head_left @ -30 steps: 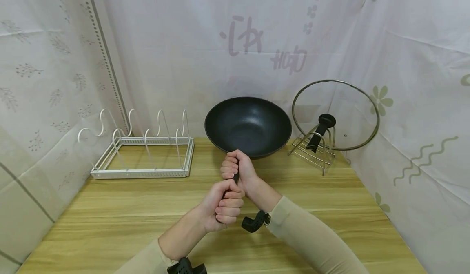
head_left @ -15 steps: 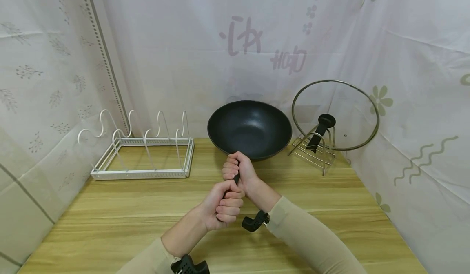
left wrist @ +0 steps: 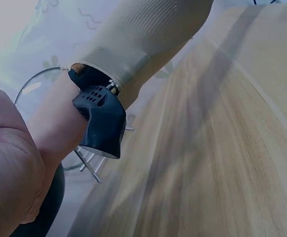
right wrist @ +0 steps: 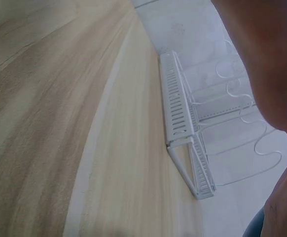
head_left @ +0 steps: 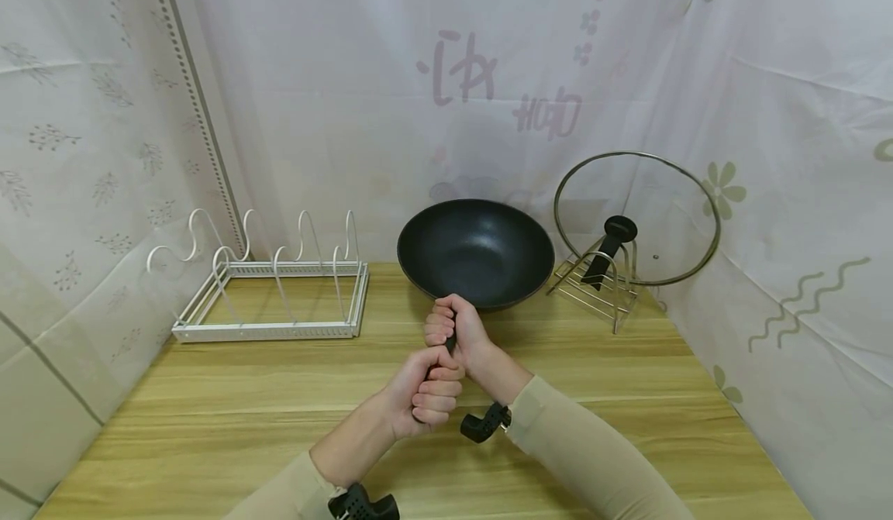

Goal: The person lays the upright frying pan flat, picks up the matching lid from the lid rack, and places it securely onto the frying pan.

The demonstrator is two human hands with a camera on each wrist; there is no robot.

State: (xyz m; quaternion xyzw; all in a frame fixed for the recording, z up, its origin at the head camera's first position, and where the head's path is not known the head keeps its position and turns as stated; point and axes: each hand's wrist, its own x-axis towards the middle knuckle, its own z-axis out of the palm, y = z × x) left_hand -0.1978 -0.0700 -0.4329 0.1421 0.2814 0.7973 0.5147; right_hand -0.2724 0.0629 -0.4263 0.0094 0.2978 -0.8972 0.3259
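Observation:
In the head view, both my hands grip the handle of a black wok (head_left: 476, 253), one behind the other. My right hand (head_left: 456, 326) curls around the handle near the pan. Closer to me, my left hand (head_left: 427, 392) wraps the handle's rear part, its knuckles upward. Little of the handle (head_left: 450, 342) shows between the fists. The wok's dark inside faces up and toward me; whether its base touches the table cannot be told. The left wrist view catches part of my left hand (left wrist: 10, 163) and a slice of the dark wok (left wrist: 50, 207).
A white rack (head_left: 268, 330) with curved wire dividers stands left on the wooden table (head_left: 279, 419). At the right, a small metal stand (head_left: 607, 299) holds a glass lid (head_left: 670, 218) upright by its black knob. Patterned curtains (head_left: 314, 78) enclose the back and sides.
The wok has shifted slightly down and right in the head view and looks a little smaller. Both hands keep their grip on the handle and shift slightly with it.

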